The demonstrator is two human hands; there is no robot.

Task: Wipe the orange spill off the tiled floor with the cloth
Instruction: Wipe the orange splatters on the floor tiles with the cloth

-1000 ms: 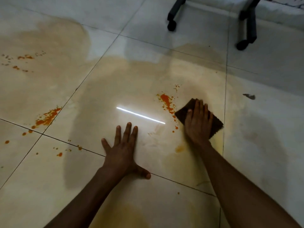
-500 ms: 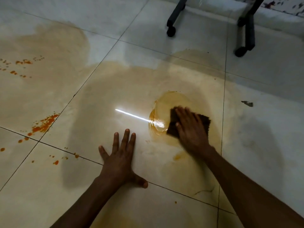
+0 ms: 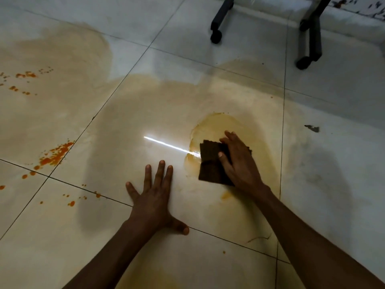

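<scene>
A dark brown cloth lies flat on the glossy tiled floor, pressed down by my right hand, whose fingers rest on its right half. Around the cloth spreads a wet, pale orange smear. My left hand is spread flat on the tile to the cloth's left, holding nothing. Bright orange splatter remains on the tile to the far left, with smaller drops nearer me and more specks further back on the left.
Two black chair legs with castors stand at the top of the view. A small dark scrap lies on the tile to the right. Broad damp yellowish patches cover the centre and left tiles.
My right hand has swept the cloth left over the orange splatter at centre, then drawn it nearer me. That splatter is now a wet pale smear. My left hand has stayed planted.
</scene>
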